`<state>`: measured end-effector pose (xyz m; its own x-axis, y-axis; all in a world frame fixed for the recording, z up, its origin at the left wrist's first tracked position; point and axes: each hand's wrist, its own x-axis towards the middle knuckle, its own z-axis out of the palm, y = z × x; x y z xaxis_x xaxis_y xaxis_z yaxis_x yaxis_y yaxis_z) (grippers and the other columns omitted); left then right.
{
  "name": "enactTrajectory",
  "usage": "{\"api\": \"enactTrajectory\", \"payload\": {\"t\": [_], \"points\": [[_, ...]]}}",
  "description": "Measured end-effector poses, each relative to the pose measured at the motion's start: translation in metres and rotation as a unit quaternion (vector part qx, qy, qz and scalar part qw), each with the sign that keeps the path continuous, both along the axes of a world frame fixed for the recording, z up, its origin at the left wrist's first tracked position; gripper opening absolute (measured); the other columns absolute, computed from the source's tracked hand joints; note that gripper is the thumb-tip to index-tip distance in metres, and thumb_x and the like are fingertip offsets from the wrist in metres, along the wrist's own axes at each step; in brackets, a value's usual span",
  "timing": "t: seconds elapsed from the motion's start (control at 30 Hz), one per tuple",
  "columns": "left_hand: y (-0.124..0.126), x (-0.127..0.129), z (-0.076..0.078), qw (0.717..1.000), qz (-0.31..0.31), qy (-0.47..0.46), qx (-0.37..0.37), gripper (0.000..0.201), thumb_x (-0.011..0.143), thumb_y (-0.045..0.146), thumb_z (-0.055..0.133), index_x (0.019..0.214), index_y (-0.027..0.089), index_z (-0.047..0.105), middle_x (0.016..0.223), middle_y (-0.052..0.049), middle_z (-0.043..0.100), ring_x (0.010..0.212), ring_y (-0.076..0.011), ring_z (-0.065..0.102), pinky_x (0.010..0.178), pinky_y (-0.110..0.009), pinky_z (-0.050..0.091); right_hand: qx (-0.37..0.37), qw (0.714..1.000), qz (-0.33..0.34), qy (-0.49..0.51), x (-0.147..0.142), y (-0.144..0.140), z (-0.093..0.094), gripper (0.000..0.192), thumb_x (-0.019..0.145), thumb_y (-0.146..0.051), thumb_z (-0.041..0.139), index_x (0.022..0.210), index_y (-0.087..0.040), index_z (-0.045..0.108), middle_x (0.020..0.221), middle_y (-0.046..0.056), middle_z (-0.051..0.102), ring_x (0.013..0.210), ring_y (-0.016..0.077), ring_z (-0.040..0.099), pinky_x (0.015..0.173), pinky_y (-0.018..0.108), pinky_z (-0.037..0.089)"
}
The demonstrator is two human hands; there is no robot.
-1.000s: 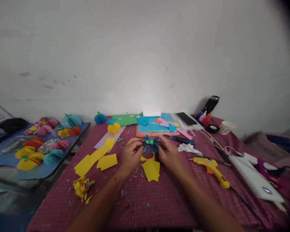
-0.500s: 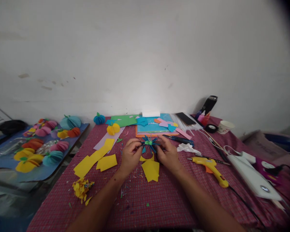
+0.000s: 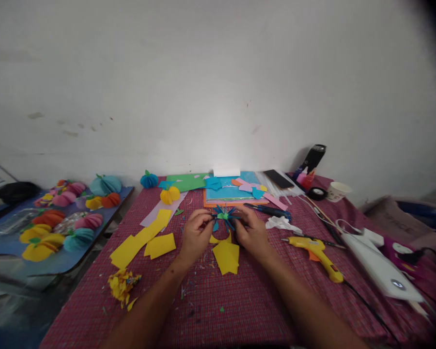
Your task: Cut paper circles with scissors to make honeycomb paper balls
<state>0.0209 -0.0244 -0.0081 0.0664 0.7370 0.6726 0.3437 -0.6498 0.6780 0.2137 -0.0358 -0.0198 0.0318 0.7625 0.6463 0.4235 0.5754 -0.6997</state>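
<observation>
Here, mid-frame, the left hand [image 3: 197, 234] and right hand [image 3: 252, 231] each pinch a side of the blue paper flower [image 3: 225, 216], steadying it just above the worktop [image 3: 240, 300]; yellow paper [image 3: 226, 255] lies below, a glue gun [image 3: 318, 250] lower right.

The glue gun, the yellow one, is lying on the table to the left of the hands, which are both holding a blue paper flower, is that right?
Not quite. The head view shows the yellow glue gun lying on the table to the right of the hands, not the left. The rest holds: the left hand and right hand both hold the blue paper flower.
</observation>
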Motion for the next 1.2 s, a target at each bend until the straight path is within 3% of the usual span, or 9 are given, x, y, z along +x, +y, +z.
{"api": "enactTrajectory", "payload": {"t": [0.33, 1.2], "points": [[0.0001, -0.0005, 0.0008, 1.0, 0.001, 0.004, 0.003, 0.008, 0.084, 0.015, 0.061, 0.084, 0.021, 0.067, 0.097, -0.005, 0.065, 0.091, -0.0163, 0.062, 0.078, -0.029, 0.05, 0.026, 0.996, -0.04, -0.069, 0.0026, -0.0019, 0.0032, 0.045, 0.089, -0.021, 0.057, 0.134, -0.027, 0.054, 0.11, 0.004, 0.072, 0.094, 0.021, 0.07, 0.085, 0.036, 0.057], [0.0, -0.0006, 0.0001, 1.0, -0.004, -0.004, 0.003, 0.008, 0.086, 0.018, 0.059, 0.084, 0.021, 0.066, 0.097, -0.006, 0.064, 0.092, -0.0188, 0.062, 0.078, -0.032, 0.051, 0.06, 0.994, -0.035, -0.089, 0.0038, -0.0011, 0.0016, 0.048, 0.089, -0.017, 0.056, 0.135, -0.031, 0.054, 0.119, 0.002, 0.07, 0.1, 0.0228, 0.07, 0.088, 0.036, 0.057]]}}
